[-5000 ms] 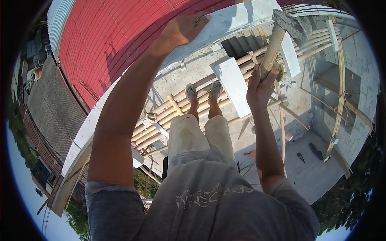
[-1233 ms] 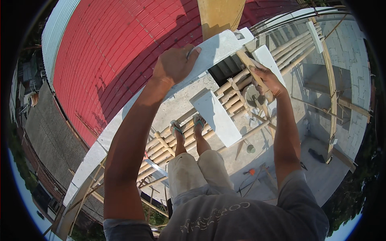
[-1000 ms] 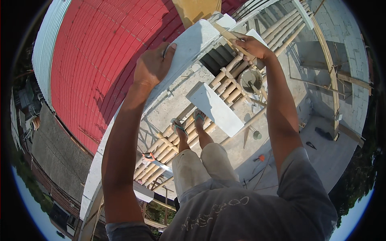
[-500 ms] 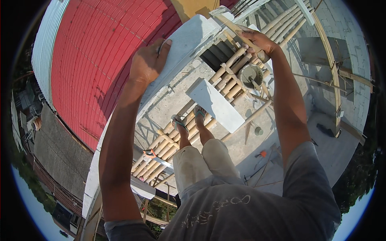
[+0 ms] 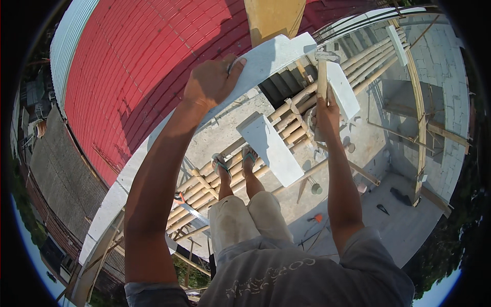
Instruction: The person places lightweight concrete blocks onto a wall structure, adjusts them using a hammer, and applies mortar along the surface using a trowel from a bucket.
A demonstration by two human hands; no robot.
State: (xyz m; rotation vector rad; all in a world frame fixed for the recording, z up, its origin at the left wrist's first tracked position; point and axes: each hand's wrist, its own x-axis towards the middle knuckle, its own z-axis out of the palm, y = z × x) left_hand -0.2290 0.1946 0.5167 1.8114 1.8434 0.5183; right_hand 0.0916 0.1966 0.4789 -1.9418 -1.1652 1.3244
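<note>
My left hand (image 5: 212, 84) is clasped over the top of a long white block (image 5: 279, 53) on the wall edge, thumb on its upper face; the fingers on the far side are partly hidden. In my right hand (image 5: 327, 115) is a hammer (image 5: 322, 77), gripped by its wooden handle. Its greyish head points away from me, just right of the block's end and apart from it. Below the right hand, a round mortar bucket (image 5: 310, 118) is mostly covered by the hand and handle.
My sandalled feet (image 5: 220, 163) stand on bamboo poles (image 5: 294, 134). Loose white blocks lie across the poles (image 5: 279, 153) and beyond my right hand (image 5: 343, 91). A handsaw (image 5: 193, 209) rests left of my legs. Beyond the wall slopes a red roof (image 5: 153, 66); a floor (image 5: 378, 215) lies below, right.
The hammer has swung from slanting over the block's end to pointing straight away, right of it. My right hand has drawn nearer to me. My left hand stays on the block as the view shifts.
</note>
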